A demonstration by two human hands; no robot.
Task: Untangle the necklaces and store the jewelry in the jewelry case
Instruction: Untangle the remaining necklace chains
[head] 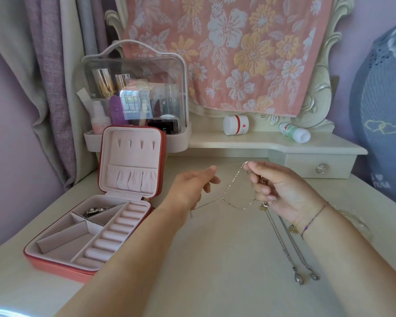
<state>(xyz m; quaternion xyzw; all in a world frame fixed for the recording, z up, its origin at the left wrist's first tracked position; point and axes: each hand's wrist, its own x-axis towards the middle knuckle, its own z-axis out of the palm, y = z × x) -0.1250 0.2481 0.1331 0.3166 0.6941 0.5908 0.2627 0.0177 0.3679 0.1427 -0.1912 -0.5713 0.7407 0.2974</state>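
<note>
While left hand (192, 186) and right hand (281, 191) each pinch the gold chain (234, 181), its strands barely show.

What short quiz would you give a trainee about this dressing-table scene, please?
1. True or false: the jewelry case is shut.
2. What do the left hand and right hand hold between them? A) a thin gold chain B) a ring C) a lipstick
3. Fill in: silver jewelry already lies in the case's ___ compartment (front or rear).
Key: 1 false; 2 A; 3 rear.
</note>
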